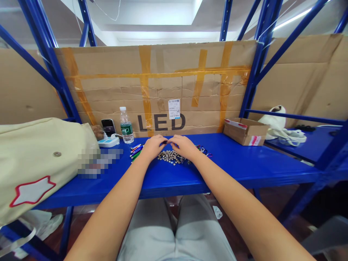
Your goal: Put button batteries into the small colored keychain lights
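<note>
My left hand and my right hand meet fingertip to fingertip over the blue shelf, just behind a pile of small silver button cells. Both hands are curled, pinching a small dark object between them that I cannot make out. A few coloured pen-like sticks lie left of my left hand. Coloured clips lie right of my right hand.
A water bottle, a phone on a white stand and a cream bag are at the left. A small open cardboard box sits right. A cardboard sheet marked LED backs the shelf. Blue rack posts flank it.
</note>
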Demonstrator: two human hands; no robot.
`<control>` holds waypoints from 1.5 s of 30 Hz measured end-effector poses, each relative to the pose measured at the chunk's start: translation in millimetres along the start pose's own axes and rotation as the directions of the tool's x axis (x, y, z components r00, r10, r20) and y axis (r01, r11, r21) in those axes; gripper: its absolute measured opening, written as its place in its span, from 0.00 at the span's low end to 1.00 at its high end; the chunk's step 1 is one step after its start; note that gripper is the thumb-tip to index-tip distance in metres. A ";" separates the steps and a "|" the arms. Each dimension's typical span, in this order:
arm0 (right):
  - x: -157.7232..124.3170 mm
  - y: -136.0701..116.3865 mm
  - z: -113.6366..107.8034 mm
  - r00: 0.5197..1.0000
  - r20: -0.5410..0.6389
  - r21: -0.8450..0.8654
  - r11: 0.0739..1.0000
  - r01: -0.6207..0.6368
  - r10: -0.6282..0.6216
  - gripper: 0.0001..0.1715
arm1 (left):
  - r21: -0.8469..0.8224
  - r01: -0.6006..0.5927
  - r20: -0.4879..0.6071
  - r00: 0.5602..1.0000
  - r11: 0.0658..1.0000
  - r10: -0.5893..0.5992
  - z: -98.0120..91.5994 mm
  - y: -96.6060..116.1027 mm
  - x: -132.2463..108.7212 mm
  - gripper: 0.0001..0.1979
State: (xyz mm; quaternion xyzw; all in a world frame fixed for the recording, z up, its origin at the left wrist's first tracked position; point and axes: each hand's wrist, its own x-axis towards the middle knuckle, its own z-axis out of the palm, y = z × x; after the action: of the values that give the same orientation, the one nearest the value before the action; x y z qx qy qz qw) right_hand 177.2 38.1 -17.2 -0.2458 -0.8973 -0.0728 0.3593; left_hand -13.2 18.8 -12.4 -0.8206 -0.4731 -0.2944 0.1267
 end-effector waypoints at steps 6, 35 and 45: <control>0.5 -2.3 1.1 0.995 0.032 0.032 0.995 -0.097 0.096 0.17 | -0.009 0.081 0.013 0.997 0.997 -0.081 1.5 -2.6 -0.8 0.10; -1.2 5.1 11.3 0.932 0.331 -0.012 0.988 -0.156 0.151 0.07 | -0.007 0.133 0.068 0.989 0.991 -0.132 3.2 -0.7 -2.9 0.10; -0.7 9.0 12.1 0.934 0.274 -0.020 0.973 -0.232 0.228 0.07 | 0.005 0.129 0.102 0.986 0.992 -0.129 0.0 0.8 -2.3 0.10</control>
State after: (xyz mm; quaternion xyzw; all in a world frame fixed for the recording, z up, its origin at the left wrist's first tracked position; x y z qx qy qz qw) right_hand 174.7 49.3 -26.9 -0.3545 -0.9040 0.0101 0.2389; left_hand -13.4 16.8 -13.7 -0.8023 -0.5311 -0.2599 0.0824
